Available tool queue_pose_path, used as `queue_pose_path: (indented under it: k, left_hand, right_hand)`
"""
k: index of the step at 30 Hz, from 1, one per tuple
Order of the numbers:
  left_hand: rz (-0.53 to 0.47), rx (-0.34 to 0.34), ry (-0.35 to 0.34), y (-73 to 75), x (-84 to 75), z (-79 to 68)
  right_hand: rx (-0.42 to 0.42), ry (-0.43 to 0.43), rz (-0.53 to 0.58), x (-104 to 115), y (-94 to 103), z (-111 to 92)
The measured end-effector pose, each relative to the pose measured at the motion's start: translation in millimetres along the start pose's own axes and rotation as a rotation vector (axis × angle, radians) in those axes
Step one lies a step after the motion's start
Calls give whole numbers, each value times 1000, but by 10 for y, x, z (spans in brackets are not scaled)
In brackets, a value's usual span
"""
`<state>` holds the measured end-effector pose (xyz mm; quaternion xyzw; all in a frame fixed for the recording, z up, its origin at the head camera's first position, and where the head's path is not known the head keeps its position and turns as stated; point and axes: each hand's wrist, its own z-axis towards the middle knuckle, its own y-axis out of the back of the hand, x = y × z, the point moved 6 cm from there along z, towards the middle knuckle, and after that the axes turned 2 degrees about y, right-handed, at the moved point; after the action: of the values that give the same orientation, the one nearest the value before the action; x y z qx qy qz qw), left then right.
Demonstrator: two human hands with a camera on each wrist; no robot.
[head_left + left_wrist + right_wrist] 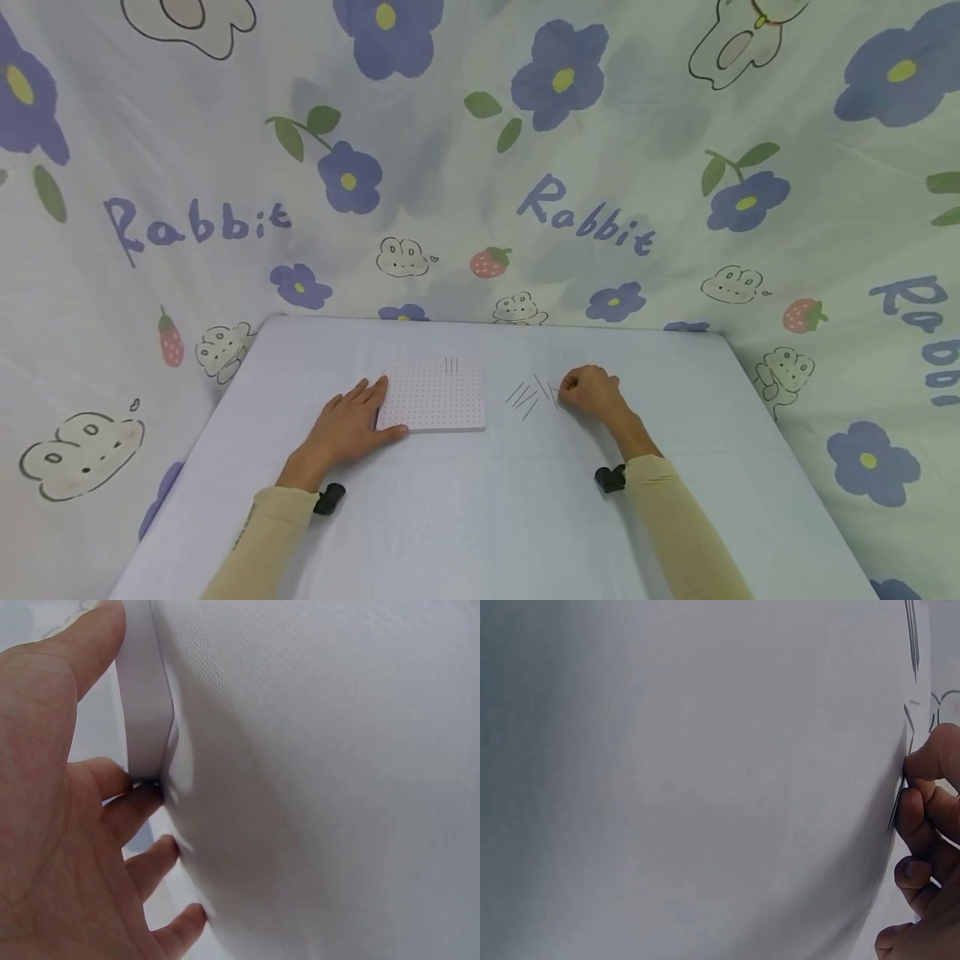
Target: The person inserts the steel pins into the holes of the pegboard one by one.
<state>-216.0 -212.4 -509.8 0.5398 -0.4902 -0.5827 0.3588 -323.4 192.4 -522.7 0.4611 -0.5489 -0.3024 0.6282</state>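
Observation:
A white pegboard (pixel 431 400) with rows of small holes lies on the table, three thin dark pins (pixel 452 365) standing in it near its far edge. My left hand (pixel 348 425) is spread at the board's left side, fingers along that side and thumb at the near left corner. In the left wrist view the thumb touches the board's side wall (pixel 146 697) and the other fingertips reach the tabletop. Right of the board several pins (pixel 525 396) lie scattered. At their right end my right hand (pixel 592 392), fingers curled, pinches a thin dark pin (pixel 896 806) close to the tabletop.
The white table (pixel 480 517) is covered by a smooth cloth. Behind and at both sides hangs a curtain (pixel 435 167) printed with flowers and rabbits. A small black camera sits at each wrist, beside the beige sleeves (pixel 686 525).

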Motion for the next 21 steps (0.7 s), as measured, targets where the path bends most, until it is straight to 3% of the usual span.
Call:
queue_pose_path:
  k: [21]
  left_hand:
    - [-7,3,-1,-30,20,5]
  right_hand:
    - [-5,-14,-64,23,33,-21]
